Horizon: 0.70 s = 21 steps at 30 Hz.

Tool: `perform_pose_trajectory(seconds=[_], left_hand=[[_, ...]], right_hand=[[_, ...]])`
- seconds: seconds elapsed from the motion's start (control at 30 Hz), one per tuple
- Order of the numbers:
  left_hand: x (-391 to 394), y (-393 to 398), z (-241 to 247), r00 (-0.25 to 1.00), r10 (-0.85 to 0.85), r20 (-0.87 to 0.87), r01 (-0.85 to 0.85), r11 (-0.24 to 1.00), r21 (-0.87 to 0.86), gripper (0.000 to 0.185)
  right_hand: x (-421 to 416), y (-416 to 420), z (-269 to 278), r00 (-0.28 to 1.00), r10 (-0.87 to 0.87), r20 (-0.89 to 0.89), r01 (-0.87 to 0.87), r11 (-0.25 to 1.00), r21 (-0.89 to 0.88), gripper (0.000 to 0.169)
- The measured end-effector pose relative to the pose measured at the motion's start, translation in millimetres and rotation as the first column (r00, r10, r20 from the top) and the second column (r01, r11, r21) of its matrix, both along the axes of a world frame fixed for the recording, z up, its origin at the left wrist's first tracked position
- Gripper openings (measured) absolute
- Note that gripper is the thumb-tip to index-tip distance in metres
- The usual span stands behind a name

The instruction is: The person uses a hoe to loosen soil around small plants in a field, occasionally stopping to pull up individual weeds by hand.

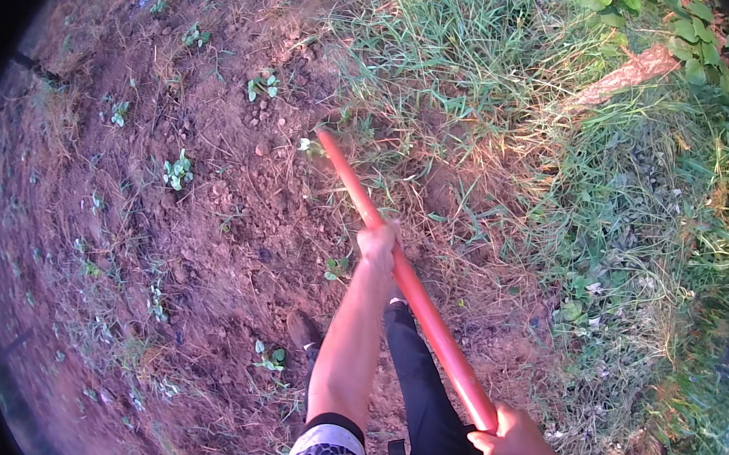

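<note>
A long red-orange tool handle (432,317) slants from the lower right up to the middle of the view. Partway along it, my left hand (378,243) is wrapped around the shaft, arm stretched forward. Closer to my body, my right hand (517,441) grips the same handle near its lower end. The far end meets the soil beside a small pale-leaved seedling (308,145) at the grass edge; I cannot make out a tool head there. Below my left hand, a small green seedling (336,268) grows left of the handle.
Reddish-brown soil (251,226) with several young plants, such as a leafy seedling (178,170), spreads to the left. Tall grass (450,32) borders the right, with a tree trunk (628,76) and leafy vine (693,26). My shoe (302,328) stands near another seedling (270,357).
</note>
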<state>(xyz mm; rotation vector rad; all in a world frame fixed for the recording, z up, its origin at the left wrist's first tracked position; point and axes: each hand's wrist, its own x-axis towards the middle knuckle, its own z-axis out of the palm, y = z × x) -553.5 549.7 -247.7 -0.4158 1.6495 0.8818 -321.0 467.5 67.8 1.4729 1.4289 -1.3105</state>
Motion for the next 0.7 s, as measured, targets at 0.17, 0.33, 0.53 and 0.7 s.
perform_pose_trajectory(seconds=[0.17,0.33,0.53,0.7], left_hand=[[164.2,-53.4,60.5,0.91,0.321,0.262,-0.366,0.92,0.141,0.011],[201.9,-49.0,110.1,0.861,0.267,0.432,-0.351,0.928,0.127,0.016],[118.6,-67.9,104.8,0.909,0.402,0.11,-0.417,0.87,0.264,0.016],[14.7,-96.5,139.5,0.836,0.504,-0.216,-0.428,0.847,0.315,0.013]], right_hand=[[111.7,-68.5,92.2,0.935,0.149,0.322,-0.212,0.962,0.17,0.031],[127.7,-90.3,114.1,0.922,0.058,0.383,-0.152,0.963,0.221,0.03],[147.2,-111.1,8.8,0.937,0.231,0.262,-0.307,0.902,0.303,0.033],[75.8,-77.0,-83.3,0.971,0.239,-0.026,-0.204,0.877,0.436,0.024]])
